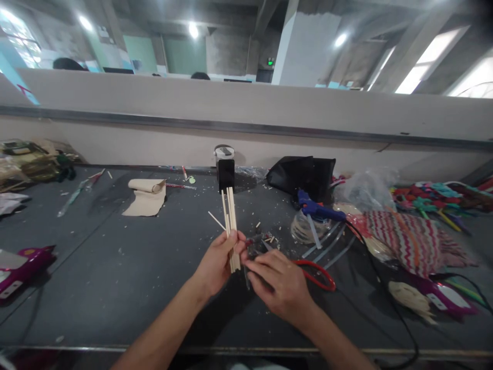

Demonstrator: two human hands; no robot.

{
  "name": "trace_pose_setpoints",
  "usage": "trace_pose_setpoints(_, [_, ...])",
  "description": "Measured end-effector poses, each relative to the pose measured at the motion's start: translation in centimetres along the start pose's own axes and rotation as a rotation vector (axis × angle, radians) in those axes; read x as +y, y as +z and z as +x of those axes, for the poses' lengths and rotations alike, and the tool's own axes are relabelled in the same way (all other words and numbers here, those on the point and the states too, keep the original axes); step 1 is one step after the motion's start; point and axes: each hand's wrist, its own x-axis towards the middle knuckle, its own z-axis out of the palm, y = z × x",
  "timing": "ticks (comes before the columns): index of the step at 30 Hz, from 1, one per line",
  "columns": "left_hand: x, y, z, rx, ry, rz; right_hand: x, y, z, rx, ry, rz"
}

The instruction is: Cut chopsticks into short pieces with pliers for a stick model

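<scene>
Gripping a bundle of slim wooden sticks (pixel 232 218) in the left hand (pixel 215 264), long axis tilted from six o'clock to just short of twelve. From the right hand (pixel 285 285), found toward ten o'clock, so nearer to the left, in full contact. On the right, fingers partly curled, tips beside the bundle; impossible to tell whether pinching anything.

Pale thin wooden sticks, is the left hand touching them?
Touching. The head view shows the left hand gripping the sticks, thumb laid across them.
</scene>
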Motion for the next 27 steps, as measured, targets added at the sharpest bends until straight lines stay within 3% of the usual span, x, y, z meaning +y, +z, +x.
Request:
trace_pose_setpoints(4, [-0.1, -0.3, -1.2, -0.117, 0.022, 0.124, 0.2, -1.6, 2.6, 0.055, 0.576, 0.356])
trace_pose_setpoints(6, [-0.2, -0.4, -1.5, -0.197, 0.002, 0.216, 0.3, -1.6, 4.8, -0.043, 0.692, 0.564])
trace_pose_setpoints(11, [0.6, -2.0, -1.3, -0.210, 0.107, 0.560, -0.6, 0.1, 9.5, -0.247, 0.675, 0.769])
trace_pose_setpoints(16, [1.5, -5.5, -1.5, -0.161, 0.184, 0.785, -1.6, 3.5, 9.3, -0.347, 0.644, 0.950])
trace_pose_setpoints(20, [0.9, -7.2, -1.6, -0.050, 0.127, 0.732, -0.9, 5.9, 8.1, -0.323, 0.472, 0.794])
trace_pose_setpoints(24, [0.2, -7.6, -1.0, -0.102, 0.110, 0.483, -0.1, 6.3, 8.0, -0.308, 0.336, 0.660])
trace_pose_setpoints(27, [0.0, -7.5, -0.7, -0.142, 0.112, 0.394, 0.2, 6.1, 8.2, -0.333, 0.370, 0.686])
